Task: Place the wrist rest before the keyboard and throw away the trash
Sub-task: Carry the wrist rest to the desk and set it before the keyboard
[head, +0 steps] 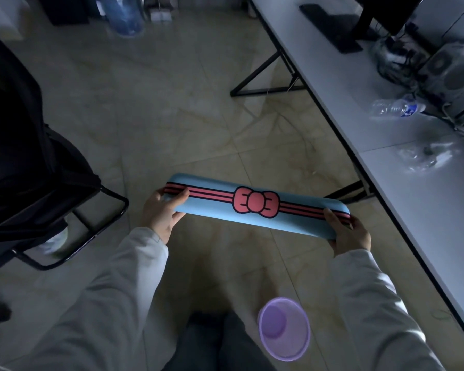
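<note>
A long blue wrist rest (214, 207) with red stripes and a red bow is held level above the floor, in front of me. My left hand (162, 214) grips its left end and my right hand (350, 234) grips its right end. Crumpled clear plastic wrapping (423, 155) lies on the grey desk (402, 199) to the right. A purple trash bin (284, 328) stands on the floor below the rest, near my legs. A dark keyboard (330, 24) lies far up the desk by a monitor stand.
A clear plastic bottle (395, 108) lies on its side on the desk, near a computer case (453, 76) and tangled cables. A black chair (30, 167) stands at the left. The tiled floor between chair and desk is open.
</note>
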`<state>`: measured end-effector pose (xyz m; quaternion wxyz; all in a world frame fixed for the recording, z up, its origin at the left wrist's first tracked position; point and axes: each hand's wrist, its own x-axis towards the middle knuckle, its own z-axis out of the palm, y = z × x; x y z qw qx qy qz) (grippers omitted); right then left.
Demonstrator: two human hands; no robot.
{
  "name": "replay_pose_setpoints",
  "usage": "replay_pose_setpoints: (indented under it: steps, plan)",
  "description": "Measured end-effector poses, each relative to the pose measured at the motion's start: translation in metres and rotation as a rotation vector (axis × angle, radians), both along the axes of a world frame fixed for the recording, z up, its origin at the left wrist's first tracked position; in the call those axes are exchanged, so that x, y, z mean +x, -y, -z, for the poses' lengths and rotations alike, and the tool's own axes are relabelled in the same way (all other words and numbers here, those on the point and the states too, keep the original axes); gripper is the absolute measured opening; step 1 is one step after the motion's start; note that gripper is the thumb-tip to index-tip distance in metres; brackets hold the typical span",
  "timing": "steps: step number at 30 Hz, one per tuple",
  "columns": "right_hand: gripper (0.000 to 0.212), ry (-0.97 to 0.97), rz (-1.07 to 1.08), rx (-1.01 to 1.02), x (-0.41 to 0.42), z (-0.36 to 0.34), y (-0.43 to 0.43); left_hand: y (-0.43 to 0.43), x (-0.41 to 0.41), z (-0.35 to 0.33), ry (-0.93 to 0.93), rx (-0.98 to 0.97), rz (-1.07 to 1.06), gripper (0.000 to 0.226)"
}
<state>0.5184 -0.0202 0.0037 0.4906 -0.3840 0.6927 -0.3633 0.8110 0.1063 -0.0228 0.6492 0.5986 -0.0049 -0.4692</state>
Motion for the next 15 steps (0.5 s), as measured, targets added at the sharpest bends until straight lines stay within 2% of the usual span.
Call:
replay_pose_setpoints:
  steps: [4, 8, 15]
  plan:
    - [0.04, 0.036, 0.003, 0.001, 0.027, 0.001, 0.023, 0.018, 0.023, -0.002, -0.008, 0.004, -0.03, 0.02]
    - [0.053, 0.071, 0.006, -0.004, 0.053, 0.003, 0.057, 0.049, 0.048, -0.002, -0.004, 0.003, -0.038, 0.034]
    - [0.046, 0.03, -0.008, 0.0, 0.091, 0.012, 0.15, 0.149, 0.091, -0.002, 0.018, -0.001, -0.011, 0.041]
